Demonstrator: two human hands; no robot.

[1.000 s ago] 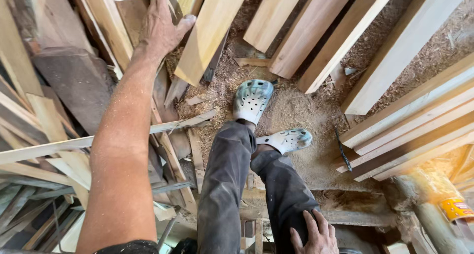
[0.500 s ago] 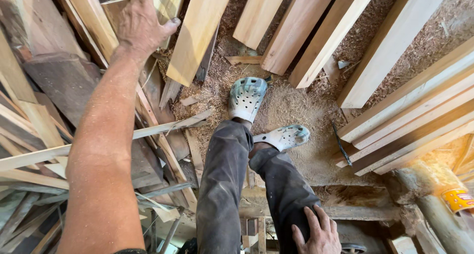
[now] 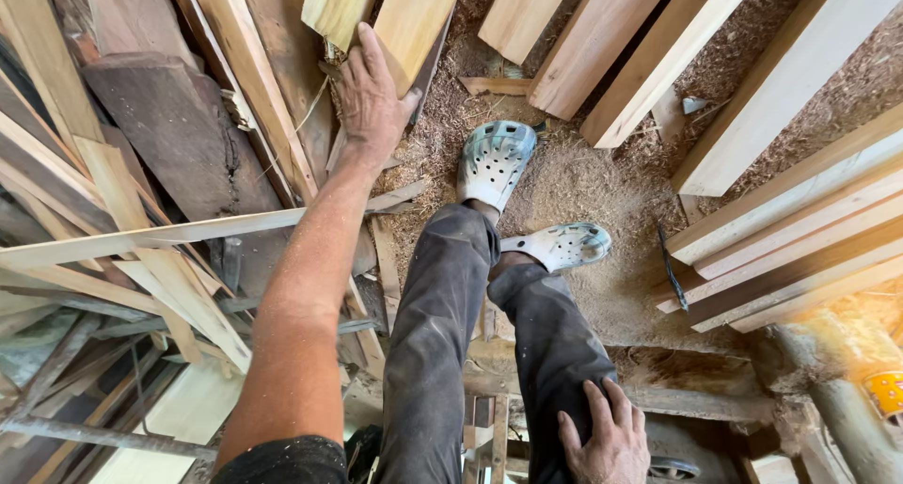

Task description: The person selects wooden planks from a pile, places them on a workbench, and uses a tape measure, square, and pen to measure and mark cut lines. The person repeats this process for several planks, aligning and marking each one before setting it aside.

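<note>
My left hand [image 3: 374, 98] reaches forward and down, palm on the lower end of a pale wooden board [image 3: 414, 23] that leans among other planks. Its fingers lie spread against the board's edge and the thumb hooks round the right side. My right hand [image 3: 607, 437] rests flat on my right thigh, fingers apart, holding nothing. My legs in dark grey trousers stand below, with perforated pale clogs [image 3: 494, 159] on the sawdust floor.
Several light planks [image 3: 602, 51] lean across the top and a stack of boards [image 3: 800, 249] lies at the right. Dark weathered boards and thin strips [image 3: 150, 230] pile up at the left. Sawdust [image 3: 602, 183] covers the ground. A yellow object [image 3: 884, 390] sits at the far right.
My left hand has moved right and closer to me, from the darker planks at upper left onto the pale board's lower end. The right hand stays on my thigh.
</note>
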